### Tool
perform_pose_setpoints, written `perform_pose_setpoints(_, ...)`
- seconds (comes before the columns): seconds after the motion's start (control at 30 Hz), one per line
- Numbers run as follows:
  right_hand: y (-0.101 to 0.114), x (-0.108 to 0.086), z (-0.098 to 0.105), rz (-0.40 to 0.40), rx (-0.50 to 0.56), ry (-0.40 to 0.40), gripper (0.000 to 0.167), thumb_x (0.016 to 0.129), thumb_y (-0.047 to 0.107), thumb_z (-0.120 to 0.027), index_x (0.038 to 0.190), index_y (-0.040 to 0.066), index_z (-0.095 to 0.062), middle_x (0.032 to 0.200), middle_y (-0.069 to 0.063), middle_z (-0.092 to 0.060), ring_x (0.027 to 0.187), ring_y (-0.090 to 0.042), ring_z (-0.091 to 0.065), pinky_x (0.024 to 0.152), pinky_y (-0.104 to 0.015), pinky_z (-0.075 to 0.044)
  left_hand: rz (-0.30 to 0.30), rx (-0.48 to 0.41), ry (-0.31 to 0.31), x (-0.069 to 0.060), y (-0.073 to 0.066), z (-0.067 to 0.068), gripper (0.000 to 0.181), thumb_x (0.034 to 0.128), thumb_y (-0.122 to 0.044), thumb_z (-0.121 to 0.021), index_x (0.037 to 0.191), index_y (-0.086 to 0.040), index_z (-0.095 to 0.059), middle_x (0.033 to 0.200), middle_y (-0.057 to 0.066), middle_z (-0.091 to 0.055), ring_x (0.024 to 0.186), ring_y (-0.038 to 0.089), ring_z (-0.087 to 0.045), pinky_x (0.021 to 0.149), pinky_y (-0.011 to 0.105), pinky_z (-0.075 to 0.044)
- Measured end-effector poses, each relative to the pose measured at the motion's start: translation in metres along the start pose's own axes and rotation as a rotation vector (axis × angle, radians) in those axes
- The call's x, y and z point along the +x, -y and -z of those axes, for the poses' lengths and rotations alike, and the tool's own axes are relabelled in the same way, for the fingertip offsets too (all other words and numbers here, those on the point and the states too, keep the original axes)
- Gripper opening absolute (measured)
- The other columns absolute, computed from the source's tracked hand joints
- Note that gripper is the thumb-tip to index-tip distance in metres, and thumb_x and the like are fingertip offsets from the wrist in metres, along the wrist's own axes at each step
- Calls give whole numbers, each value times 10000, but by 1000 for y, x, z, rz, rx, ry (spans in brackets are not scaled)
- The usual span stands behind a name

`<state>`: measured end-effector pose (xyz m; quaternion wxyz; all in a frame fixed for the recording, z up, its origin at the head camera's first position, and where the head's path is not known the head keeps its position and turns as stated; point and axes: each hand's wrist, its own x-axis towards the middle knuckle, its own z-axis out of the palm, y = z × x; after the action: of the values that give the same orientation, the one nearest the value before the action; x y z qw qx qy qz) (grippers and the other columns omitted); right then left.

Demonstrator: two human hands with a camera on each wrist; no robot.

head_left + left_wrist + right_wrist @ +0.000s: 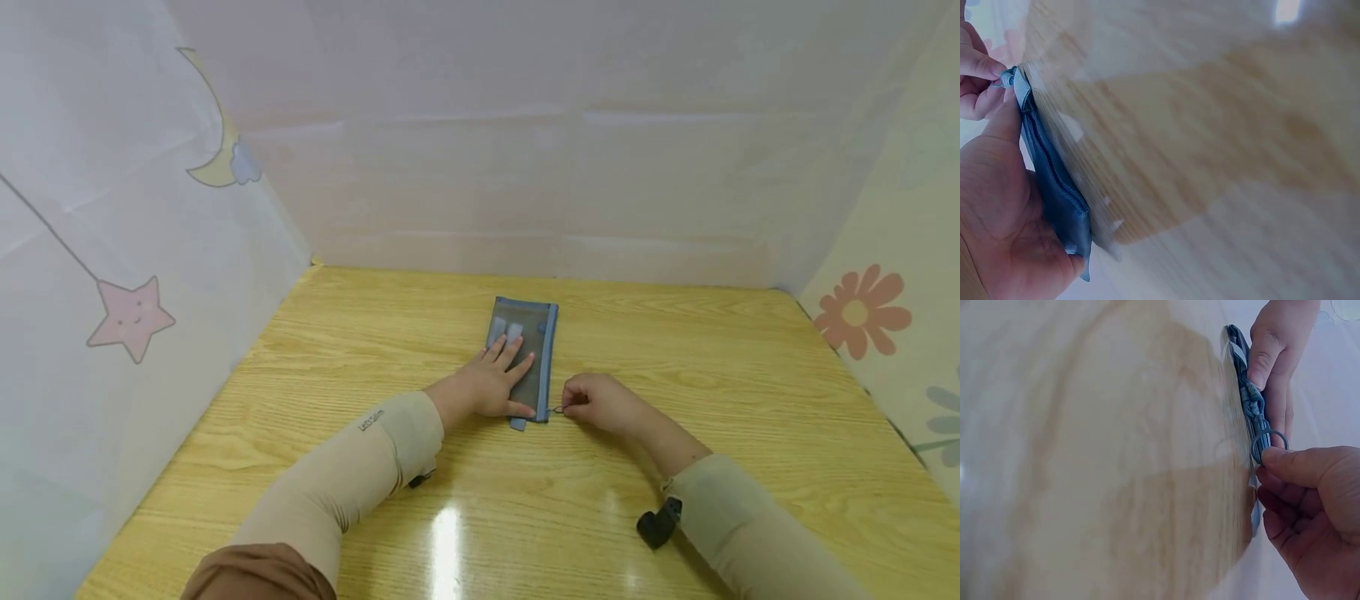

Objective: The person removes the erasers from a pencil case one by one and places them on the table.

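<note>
A blue-edged zip pouch with a see-through mesh face lies flat on the wooden table, its zipper along the right side. Pale items show faintly through the mesh, too blurred to name. My left hand rests spread over the pouch, the thumb pressing near its lower right corner. Just right of that corner, my right hand pinches the zipper's ring pull between thumb and forefinger. In the left wrist view, the pouch stays under my left palm, with the pull end at the fingertips of my right hand.
The wooden table has a glossy surface with light reflections. Pale printed sheets hang behind it and along both sides. A wrist camera is strapped to the right forearm.
</note>
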<state>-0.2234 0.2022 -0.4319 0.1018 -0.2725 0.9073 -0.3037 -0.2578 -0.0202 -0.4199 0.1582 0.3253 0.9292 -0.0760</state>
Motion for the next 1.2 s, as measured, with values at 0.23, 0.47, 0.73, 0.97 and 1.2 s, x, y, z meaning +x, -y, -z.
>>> perform_pose_setpoints(0.23,-1,4,4,-21,29,17,118,834,49,-640,748,128,-623,750,48,-615,658,-106,-496,604,-272,-429,-1,23,-19,1,0,-2,925,760,-787,-254,1470,-268,31,1514,76,164,1374,305,121,1102,450,-105)
perform_pose_setpoints(0.47,-6,10,6,-64,59,28,123,846,57,-627,746,129,-625,776,44,-635,675,-126,-502,631,-293,-426,4,33,-20,2,-3,-3,934,754,-794,-267,1473,-267,12,1517,80,149,1376,314,108,1099,458,-119)
perform_pose_setpoints(0.73,-9,17,8,-89,69,21,113,844,86,-644,744,135,-626,755,44,-622,621,-127,-474,568,-273,-404,14,11,-19,1,-4,-2,936,751,-792,-281,1474,-269,2,1519,73,145,1375,312,119,1099,457,-117)
perform_pose_setpoints(0.97,-11,20,9,-107,62,6,112,847,89,-640,750,143,-632,747,44,-617,618,-134,-460,568,-285,-394,17,17,-19,4,-3,-5,945,735,-805,-261,1471,-279,12,1519,65,154,1373,301,138,1102,450,-105)
perform_pose_setpoints(1.2,-16,24,10,-125,99,-3,85,835,90,-655,758,123,-647,743,26,-621,645,-147,-478,604,-298,-405,21,13,-25,2,-4,-3,941,739,-803,-260,1472,-276,6,1520,70,147,1372,306,135,1101,456,-107)
